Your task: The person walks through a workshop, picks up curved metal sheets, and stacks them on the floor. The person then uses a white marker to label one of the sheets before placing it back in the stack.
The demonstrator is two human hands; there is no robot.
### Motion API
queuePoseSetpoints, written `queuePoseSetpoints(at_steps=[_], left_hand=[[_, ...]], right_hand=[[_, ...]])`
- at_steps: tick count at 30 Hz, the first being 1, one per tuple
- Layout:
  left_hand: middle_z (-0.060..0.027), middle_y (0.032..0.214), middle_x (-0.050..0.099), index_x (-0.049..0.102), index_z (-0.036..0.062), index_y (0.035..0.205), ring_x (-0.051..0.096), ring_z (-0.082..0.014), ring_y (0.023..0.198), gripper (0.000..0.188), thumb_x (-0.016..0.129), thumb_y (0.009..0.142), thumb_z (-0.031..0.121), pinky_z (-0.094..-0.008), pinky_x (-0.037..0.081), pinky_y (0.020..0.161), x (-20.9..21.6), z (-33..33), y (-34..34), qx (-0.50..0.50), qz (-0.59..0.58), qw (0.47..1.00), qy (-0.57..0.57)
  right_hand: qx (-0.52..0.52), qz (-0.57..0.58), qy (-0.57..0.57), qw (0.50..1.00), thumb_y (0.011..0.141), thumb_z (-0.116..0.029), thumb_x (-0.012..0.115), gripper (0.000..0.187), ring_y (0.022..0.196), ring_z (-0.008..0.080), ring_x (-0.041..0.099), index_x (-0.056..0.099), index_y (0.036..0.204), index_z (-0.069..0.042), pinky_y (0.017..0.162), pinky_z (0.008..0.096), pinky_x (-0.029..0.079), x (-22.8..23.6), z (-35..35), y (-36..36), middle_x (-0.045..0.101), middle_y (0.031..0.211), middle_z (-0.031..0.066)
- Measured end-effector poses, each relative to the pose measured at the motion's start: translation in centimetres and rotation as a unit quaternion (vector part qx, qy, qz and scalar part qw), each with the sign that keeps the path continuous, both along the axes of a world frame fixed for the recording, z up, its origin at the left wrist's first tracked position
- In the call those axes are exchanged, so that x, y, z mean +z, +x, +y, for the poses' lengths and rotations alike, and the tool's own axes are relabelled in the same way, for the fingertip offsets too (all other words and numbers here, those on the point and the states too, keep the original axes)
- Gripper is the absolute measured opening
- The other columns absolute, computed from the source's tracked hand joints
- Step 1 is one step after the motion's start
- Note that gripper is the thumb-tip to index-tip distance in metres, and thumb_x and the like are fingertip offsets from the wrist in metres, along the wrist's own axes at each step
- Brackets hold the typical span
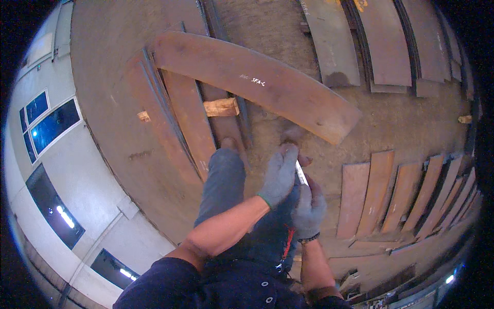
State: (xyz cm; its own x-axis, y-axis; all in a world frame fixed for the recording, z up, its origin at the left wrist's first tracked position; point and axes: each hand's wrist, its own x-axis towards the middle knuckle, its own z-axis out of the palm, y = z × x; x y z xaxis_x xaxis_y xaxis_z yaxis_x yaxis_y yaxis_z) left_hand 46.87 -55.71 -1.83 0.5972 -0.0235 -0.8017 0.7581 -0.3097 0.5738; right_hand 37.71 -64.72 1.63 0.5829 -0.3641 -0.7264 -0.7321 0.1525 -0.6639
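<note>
A slim white marker (pixel 301 175) spans the gap between my two hands, in front of my legs. My left hand (pixel 280 174), in a grey glove, has its fingers closed around the marker's far end. Closer to my body, my right hand (pixel 310 207), gloved in grey too, is wrapped around its near end. The gloves hide both ends of the marker. Beyond my hands, a long rust-brown steel plate (pixel 216 64) lies slantwise across other plates, with white handwriting near its middle. Neither hand touches it.
Narrow steel plates (pixel 188 113) lie under the long one at left, with a wooden block (pixel 221 107) among them. More plate stacks (pixel 383 46) stand far right, and several plates (pixel 378 185) lie right. A pale wall (pixel 92 190) with windows runs along the left.
</note>
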Motion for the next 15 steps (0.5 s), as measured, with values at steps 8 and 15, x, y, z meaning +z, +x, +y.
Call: queuePoseSetpoints(at_steps=[8,15], left_hand=[[-0.0137,0.097,0.071,0.059,-0.0001,0.119,0.069,-0.0246,0.089,0.044,0.051,0.104,0.041,-0.0382,0.053,0.079,1.9,0.0,-2.5,-0.145,-0.026,0.989,0.002],[-0.0199,0.097,0.073,0.074,0.0067,0.106,0.070,-0.0393,0.091,0.034,0.063,0.088,0.033,-0.0494,0.055,0.078,10.2,-0.8,-9.3,-0.587,0.012,0.802,-0.109]], right_hand=[[-0.217,0.102,0.240,0.941,0.102,-0.025,0.055,0.045,0.060,0.0067,0.047,0.053,0.138,0.001,0.051,0.0256,0.043,1.5,-1.4,-5.4,0.049,0.074,-0.0030],[-0.109,0.176,0.029,0.978,0.103,-0.024,0.054,0.046,0.055,0.0093,0.048,0.051,0.142,-0.002,0.047,0.0279,0.047,12.1,-7.9,-15.0,0.050,0.073,-0.0004]])
